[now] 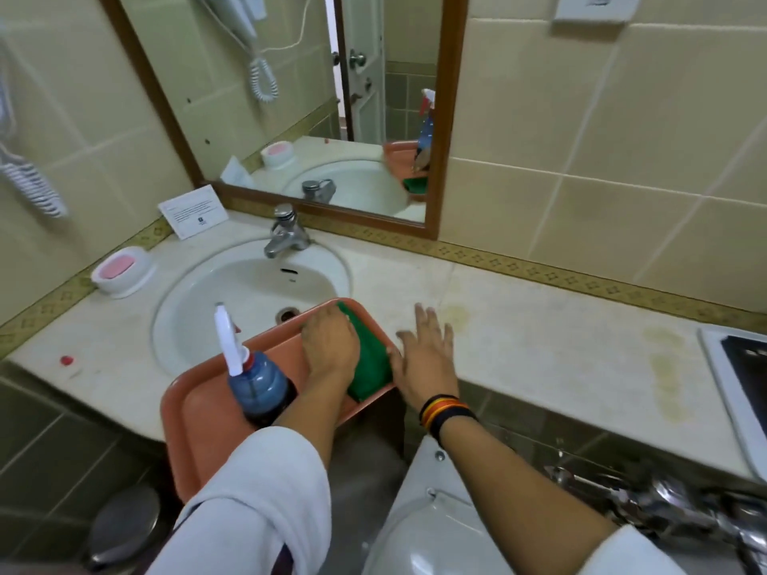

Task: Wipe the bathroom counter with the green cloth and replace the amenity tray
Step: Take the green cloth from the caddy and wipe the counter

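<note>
The left hand [330,346] lies palm down on the green cloth [369,359], its fingers curled over the cloth's near-left edge; whether it is gripping or only pressing cannot be told. The right hand [423,359] is spread flat, fingers apart and pointing toward the wall, with its thumb side touching the right rim of the tray [195,421] and the rest of the palm over the bare surface [539,338]. Dark, orange and yellow bands [444,412] circle the right wrist, and a white sleeve [257,500] covers the left forearm.

The cloth is folded and lies in the right end of the salmon-coloured tray. The tray sits tilted across the front rim of the sink [249,292], with its near-left corner hanging out past the edge of the surface. A spray bottle [253,379] with blue liquid and a white trigger head stands upright in the tray, just left of the left wrist.

Behind the sink stands a chrome tap [286,234]. A white dish holding pink soap [120,269] sits at the left of the sink, with a printed card [193,211] leaning against the wall behind it. Yellowish stains [664,367] mark the surface to the right, near a white-edged tray [734,392] at the frame's edge. A framed mirror [315,97] hangs above.
</note>
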{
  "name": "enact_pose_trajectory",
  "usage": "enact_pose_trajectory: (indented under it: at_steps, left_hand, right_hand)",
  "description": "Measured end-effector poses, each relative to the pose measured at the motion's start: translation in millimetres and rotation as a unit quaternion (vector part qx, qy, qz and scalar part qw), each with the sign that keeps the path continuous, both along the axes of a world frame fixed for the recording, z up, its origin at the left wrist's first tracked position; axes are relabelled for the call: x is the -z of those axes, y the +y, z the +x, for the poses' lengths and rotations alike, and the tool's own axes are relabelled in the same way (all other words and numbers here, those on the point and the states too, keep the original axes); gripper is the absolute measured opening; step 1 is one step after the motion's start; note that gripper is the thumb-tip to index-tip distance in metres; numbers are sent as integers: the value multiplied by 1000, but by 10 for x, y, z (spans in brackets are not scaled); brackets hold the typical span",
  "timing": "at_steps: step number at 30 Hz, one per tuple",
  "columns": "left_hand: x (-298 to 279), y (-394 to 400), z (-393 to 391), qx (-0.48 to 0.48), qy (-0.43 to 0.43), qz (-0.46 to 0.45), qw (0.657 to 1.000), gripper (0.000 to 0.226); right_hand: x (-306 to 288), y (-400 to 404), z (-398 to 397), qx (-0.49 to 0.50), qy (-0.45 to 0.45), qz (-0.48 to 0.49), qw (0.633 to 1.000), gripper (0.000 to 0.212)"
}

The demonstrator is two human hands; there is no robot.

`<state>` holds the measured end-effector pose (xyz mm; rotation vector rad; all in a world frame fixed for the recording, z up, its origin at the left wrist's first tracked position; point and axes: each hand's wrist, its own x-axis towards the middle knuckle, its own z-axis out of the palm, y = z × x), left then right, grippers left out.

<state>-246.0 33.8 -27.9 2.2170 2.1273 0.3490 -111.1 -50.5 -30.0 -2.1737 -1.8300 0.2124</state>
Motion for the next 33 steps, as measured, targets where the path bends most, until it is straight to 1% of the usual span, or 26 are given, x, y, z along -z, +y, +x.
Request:
enact_pose_trajectory:
  at_steps: [3, 5, 6, 8, 9, 13, 16, 17, 18, 20, 22, 24, 27, 30, 31, 32, 33]
  left_hand:
    - [178, 82, -119, -61, 4, -78, 995, 47]
    - [242, 153, -131, -64, 6, -85, 994, 52]
    - [259, 184, -131, -59, 12, -84, 995, 52]
    - [296, 243, -138, -57, 25, -90, 994, 51]
    - [299, 272, -161, -64, 17, -102, 993, 48]
    - [295, 421, -279, -92, -57, -144, 984, 44]
    - [208, 489, -333, -94, -67, -148, 982, 46]
    - [139, 490, -316, -87, -85, -143, 982, 46]
    - [52, 486, -261, -78, -121, -135, 980, 44]
    - [-208, 441, -39, -59, -206, -105, 971, 40]
    - [-490, 395, 294, -24, -257, -64, 964, 37]
    - [-744, 338, 713, 34, -300, -41, 953, 34]
    - [-900, 182, 1462, 116, -359, -53, 925, 26]
    - [-766, -82, 2209, 175, -370, -87, 908, 26]
    - [-654, -176, 2396, 188, -360, -104, 908, 30]
    - [-524, -284, 2555, 204, -343, -119, 909, 36]
    - [-377, -399, 2675, 226, -317, -132, 912, 44]
  right_hand:
    - [150, 67, -341, 14, -7, -50, 999, 50]
    - [219, 129, -473, 44, 11, -67, 997, 52]
    - [240, 160, -521, 62, 25, -66, 996, 50]
    - [275, 209, -580, 93, 50, -51, 993, 41]
    - [280, 228, -603, 98, 56, -41, 993, 37]
    - [303, 203, -621, 111, 69, 11, 991, 23]
    - [185, 165, -576, 123, 137, 59, 981, 18]
    - [109, 153, -550, 121, 169, 68, 976, 17]
    - [30, 143, -506, 123, 203, 75, 969, 15]
    - [-122, 81, -362, 145, 255, 106, 950, 14]
    - [-270, -10, -167, 182, 297, 145, 926, 14]
    - [-380, -100, 105, 230, 340, 184, 893, 14]
    - [-473, -305, 647, 298, 386, 248, 837, 14]
    - [-398, -634, 1248, 367, 401, 274, 793, 16]
    - [-321, -758, 1430, 390, 400, 260, 788, 18]
    - [-218, -883, 1607, 413, 392, 225, 791, 20]
    - [-112, -1005, 1765, 434, 379, 168, 800, 23]
